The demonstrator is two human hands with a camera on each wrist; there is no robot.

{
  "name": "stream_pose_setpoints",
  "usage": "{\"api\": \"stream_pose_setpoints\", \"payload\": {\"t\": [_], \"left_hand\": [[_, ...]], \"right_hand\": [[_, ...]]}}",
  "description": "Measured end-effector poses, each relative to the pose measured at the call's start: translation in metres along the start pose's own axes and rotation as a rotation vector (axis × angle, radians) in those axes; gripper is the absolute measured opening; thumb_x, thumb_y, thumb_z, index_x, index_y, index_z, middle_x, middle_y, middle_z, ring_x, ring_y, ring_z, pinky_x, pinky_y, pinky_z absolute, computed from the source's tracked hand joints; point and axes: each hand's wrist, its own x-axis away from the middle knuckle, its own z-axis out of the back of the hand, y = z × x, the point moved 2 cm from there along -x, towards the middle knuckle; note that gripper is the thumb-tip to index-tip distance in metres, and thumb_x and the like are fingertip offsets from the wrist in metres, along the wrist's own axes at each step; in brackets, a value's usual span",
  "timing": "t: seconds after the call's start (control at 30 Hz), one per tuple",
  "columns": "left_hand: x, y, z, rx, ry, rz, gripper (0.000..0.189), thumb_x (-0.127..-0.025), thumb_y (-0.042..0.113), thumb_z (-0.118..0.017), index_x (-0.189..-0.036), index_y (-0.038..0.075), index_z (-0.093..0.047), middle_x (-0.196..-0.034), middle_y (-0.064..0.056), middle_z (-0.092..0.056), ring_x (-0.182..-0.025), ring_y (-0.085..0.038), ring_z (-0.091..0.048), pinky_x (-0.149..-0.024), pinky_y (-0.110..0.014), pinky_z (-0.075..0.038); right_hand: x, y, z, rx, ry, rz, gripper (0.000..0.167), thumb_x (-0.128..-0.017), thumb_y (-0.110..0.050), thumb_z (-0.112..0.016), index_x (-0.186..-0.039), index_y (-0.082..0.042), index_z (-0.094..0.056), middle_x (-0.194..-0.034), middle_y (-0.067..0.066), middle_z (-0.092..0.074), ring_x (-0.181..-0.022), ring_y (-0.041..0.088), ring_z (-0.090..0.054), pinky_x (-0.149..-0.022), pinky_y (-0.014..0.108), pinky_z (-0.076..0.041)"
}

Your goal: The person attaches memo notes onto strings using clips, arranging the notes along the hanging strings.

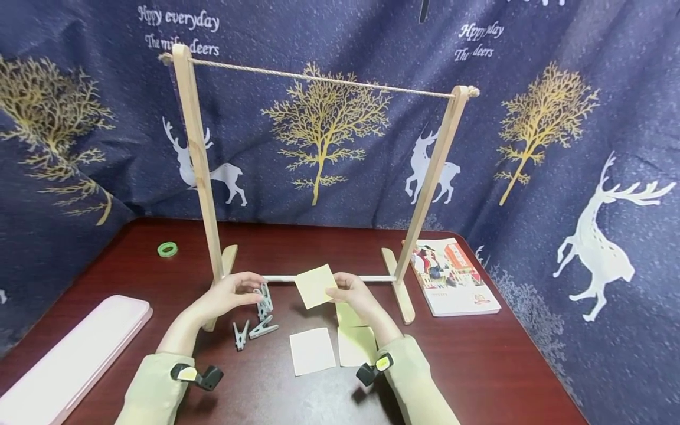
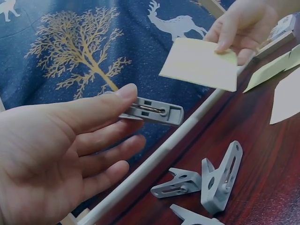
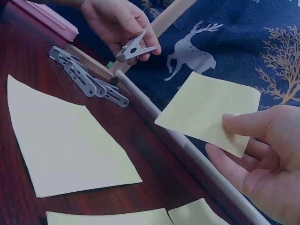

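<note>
Between thumb and fingers my left hand (image 1: 234,293) pinches a grey clothespin (image 2: 157,111), lifted above the table. My right hand (image 1: 359,293) holds a square yellow sticky note (image 1: 316,286) by its right edge, thumb on the near face. Several more grey clothespins (image 2: 220,180) lie on the table below the left hand. Under the right hand and forearm are two yellow notes (image 1: 356,345) on the tabletop, partly covered. A paler note (image 1: 312,352) lies to their left.
A wooden frame (image 1: 199,159) stands behind the hands, with a rope (image 1: 319,78) strung across its top and a white rod (image 1: 278,278) low down. Left are a pink-white case (image 1: 79,357) and a green tape roll (image 1: 167,249). A booklet (image 1: 451,277) lies at the right.
</note>
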Motion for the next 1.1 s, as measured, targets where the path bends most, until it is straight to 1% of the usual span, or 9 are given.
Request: {"api": "stream_pose_setpoints", "payload": {"t": [0.1,0.2,0.3,0.43,0.63,0.77,0.87,0.97,1.1], "left_hand": [[-0.001,0.001,0.001,-0.007,-0.008,-0.005,0.041,-0.09,0.017,-0.071,-0.123,-0.004,-0.059,-0.116,-0.021,-0.066,-0.106,-0.015,-0.063,-0.082,-0.022,-0.053],[-0.003,0.005,0.001,-0.012,-0.006,-0.013,0.042,-0.09,0.017,-0.071,-0.124,-0.003,-0.059,-0.116,-0.019,-0.066,-0.108,-0.022,-0.063,-0.082,-0.023,-0.053],[-0.006,0.014,0.005,-0.024,0.032,-0.023,0.04,-0.089,0.018,-0.072,-0.123,-0.002,-0.061,-0.113,-0.017,-0.068,-0.106,-0.026,-0.064,-0.083,-0.026,-0.053],[-0.01,0.026,0.014,-0.032,0.102,-0.038,0.038,-0.087,0.016,-0.073,-0.121,0.0,-0.064,-0.105,-0.013,-0.07,-0.098,-0.014,-0.065,-0.082,-0.026,-0.052],[-0.016,0.054,0.04,-0.098,0.185,-0.099,0.036,-0.088,0.013,-0.072,-0.122,0.0,-0.065,-0.098,-0.013,-0.072,-0.085,0.002,-0.063,-0.077,-0.021,-0.051],[-0.019,0.08,0.063,-0.156,0.213,-0.128,0.036,-0.089,0.011,-0.07,-0.122,-0.001,-0.065,-0.096,-0.014,-0.073,-0.082,0.005,-0.063,-0.076,-0.017,-0.049],[-0.022,0.1,0.081,-0.196,0.229,-0.147,0.036,-0.09,0.013,-0.07,-0.123,0.001,-0.065,-0.095,-0.012,-0.073,-0.081,0.005,-0.064,-0.074,-0.015,-0.049],[-0.025,0.119,0.096,-0.234,0.236,-0.139,0.038,-0.09,0.019,-0.071,-0.126,0.006,-0.066,-0.096,-0.009,-0.074,-0.083,0.005,-0.064,-0.075,-0.014,-0.048],[-0.03,0.137,0.108,-0.289,0.213,-0.118,0.042,-0.089,0.024,-0.073,-0.128,0.009,-0.065,-0.101,-0.009,-0.074,-0.086,0.009,-0.063,-0.076,-0.014,-0.047]], "right_hand": [[-0.004,-0.003,-0.002,0.017,-0.005,0.016,0.032,-0.092,-0.001,-0.059,-0.118,0.016,-0.053,-0.102,0.007,-0.069,-0.085,0.004,-0.063,-0.089,0.044,-0.055],[-0.008,-0.009,-0.003,0.045,-0.006,0.019,0.03,-0.092,-0.001,-0.06,-0.118,0.014,-0.055,-0.104,0.011,-0.069,-0.085,0.005,-0.064,-0.088,0.046,-0.055],[-0.012,-0.016,-0.005,0.064,-0.003,0.013,0.03,-0.091,-0.001,-0.06,-0.118,0.012,-0.056,-0.106,0.013,-0.068,-0.086,0.006,-0.063,-0.088,0.046,-0.055],[-0.02,-0.024,-0.007,0.087,0.009,0.014,0.028,-0.091,-0.001,-0.061,-0.116,0.012,-0.057,-0.109,0.018,-0.068,-0.088,0.007,-0.064,-0.087,0.043,-0.056],[-0.038,-0.039,-0.012,0.12,0.045,0.028,0.025,-0.091,0.002,-0.062,-0.113,0.012,-0.059,-0.108,0.022,-0.069,-0.083,0.005,-0.065,-0.085,0.042,-0.057],[-0.051,-0.053,-0.017,0.111,0.07,0.046,0.025,-0.089,0.004,-0.062,-0.113,0.012,-0.059,-0.106,0.023,-0.069,-0.081,0.005,-0.064,-0.086,0.045,-0.056],[-0.061,-0.068,-0.021,0.118,0.086,0.051,0.025,-0.089,0.004,-0.062,-0.113,0.011,-0.06,-0.107,0.023,-0.068,-0.08,0.006,-0.064,-0.084,0.039,-0.058],[-0.07,-0.084,-0.026,0.134,0.098,0.066,0.025,-0.09,0.003,-0.063,-0.114,0.009,-0.061,-0.108,0.024,-0.069,-0.081,0.007,-0.064,-0.081,0.031,-0.057],[-0.084,-0.105,-0.033,0.135,0.102,0.098,0.025,-0.091,0.002,-0.063,-0.115,0.009,-0.062,-0.112,0.026,-0.068,-0.085,0.009,-0.065,-0.084,0.031,-0.057]]}}
